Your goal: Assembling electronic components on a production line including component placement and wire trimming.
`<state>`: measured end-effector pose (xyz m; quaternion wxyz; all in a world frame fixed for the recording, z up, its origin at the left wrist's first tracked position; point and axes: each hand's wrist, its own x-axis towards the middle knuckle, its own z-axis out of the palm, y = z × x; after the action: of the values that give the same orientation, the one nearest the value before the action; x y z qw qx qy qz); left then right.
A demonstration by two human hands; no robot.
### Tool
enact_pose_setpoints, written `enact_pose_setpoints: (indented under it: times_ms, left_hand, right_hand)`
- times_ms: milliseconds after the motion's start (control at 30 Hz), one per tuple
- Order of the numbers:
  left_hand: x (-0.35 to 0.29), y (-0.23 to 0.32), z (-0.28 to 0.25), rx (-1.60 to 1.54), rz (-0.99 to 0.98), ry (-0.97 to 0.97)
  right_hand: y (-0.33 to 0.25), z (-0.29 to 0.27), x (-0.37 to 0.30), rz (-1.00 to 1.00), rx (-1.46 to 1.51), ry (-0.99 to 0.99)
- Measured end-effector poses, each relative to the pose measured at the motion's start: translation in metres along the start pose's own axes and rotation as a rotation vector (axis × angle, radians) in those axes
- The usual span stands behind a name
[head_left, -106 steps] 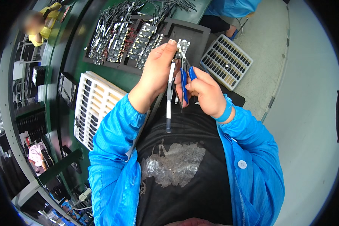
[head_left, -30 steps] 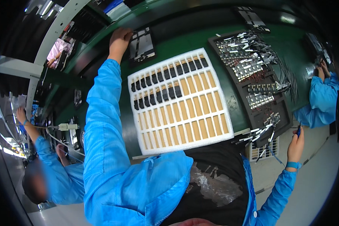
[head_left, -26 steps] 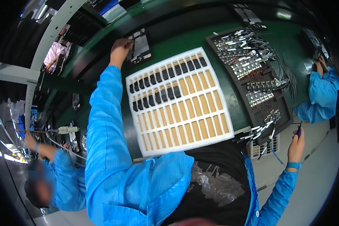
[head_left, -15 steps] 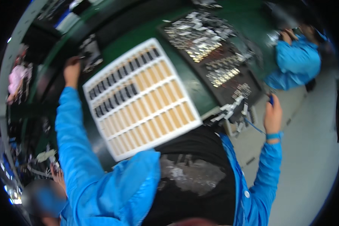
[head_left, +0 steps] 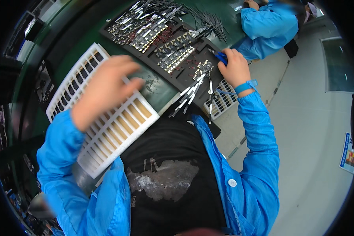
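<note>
My left hand (head_left: 108, 88), blurred by motion, is above the white slotted tray (head_left: 151, 120), its thumb and fingers apart with nothing seen in them. Black pieces fill the tray's far-left slots, while tan slot bottoms show nearer me; the hand covers its middle. At the near right corner of the dark tray (head_left: 145, 59), my right hand (head_left: 236, 69) is closed around a blue-handled hand tool (head_left: 221, 58), whose working end is too small to make out. Next to it lie small circuit boards (head_left: 203, 69) with white and black strips (head_left: 190, 94) hanging over the tray's edge.
Rows of circuit boards (head_left: 143, 35) with strips and red wires lie on the dark tray. Black cables (head_left: 210, 23) spread beyond it on the green table (head_left: 155, 84). Another white slotted tray (head_left: 223, 100) sits lower, right of my lap. A blue-sleeved co-worker (head_left: 269, 23) is at far right.
My left hand has come from beyond the white tray's left side to over it. The right hand, still holding the tool, has moved to the dark tray's corner. The view has swung right.
</note>
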<state>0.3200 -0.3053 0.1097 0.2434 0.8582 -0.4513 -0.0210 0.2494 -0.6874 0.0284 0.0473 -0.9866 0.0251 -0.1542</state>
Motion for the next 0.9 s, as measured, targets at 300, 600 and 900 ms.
enact_pose_setpoints:
  times_ms: [300, 600, 900]
  left_hand:
    - [0.087, 0.081, 0.141, 0.259, 0.052, -0.085]
    - [0.085, 0.084, 0.151, 0.239, -0.056, -0.122]
    - [0.088, 0.090, 0.149, 0.056, -0.214, -0.331]
  right_hand:
    - [-0.023, 0.008, -0.004, -0.075, 0.033, 0.247]
    - [-0.057, 0.003, -0.107, 0.574, 0.890, -0.144]
    - [-0.065, 0.005, -0.106, 0.599, 1.277, -0.315]
